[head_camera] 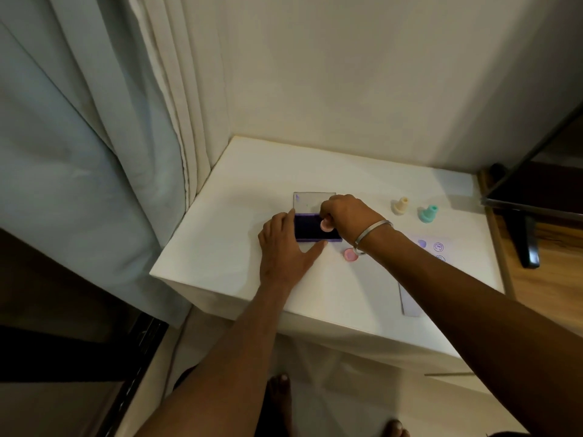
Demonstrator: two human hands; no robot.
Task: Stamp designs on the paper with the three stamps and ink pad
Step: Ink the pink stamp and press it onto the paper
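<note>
Two hands work at the ink pad (pixel 310 228), which lies open on the white bench (pixel 220 241) with its clear lid (pixel 307 200) folded back on the far side. The left hand (pixel 285 247) lies flat with straight fingers against the pad's left edge, thumb along its near edge, bracing it. The right hand (pixel 342 216) pinches the pink stamp (pixel 325 224) by its handle, face down on the dark purple pad.

To ink well, I judge the stamp should go down level with light, even pressure, then lift straight up so the pad stays put.

The pink cap (pixel 350 255) lies just near of the pad's right corner. The cream stamp (pixel 400 205) and teal stamp (pixel 427 213) stand upright, well right of the pad. The paper (pixel 435 247), right of the pad beyond the wrist, already carries a few purple prints.
</note>
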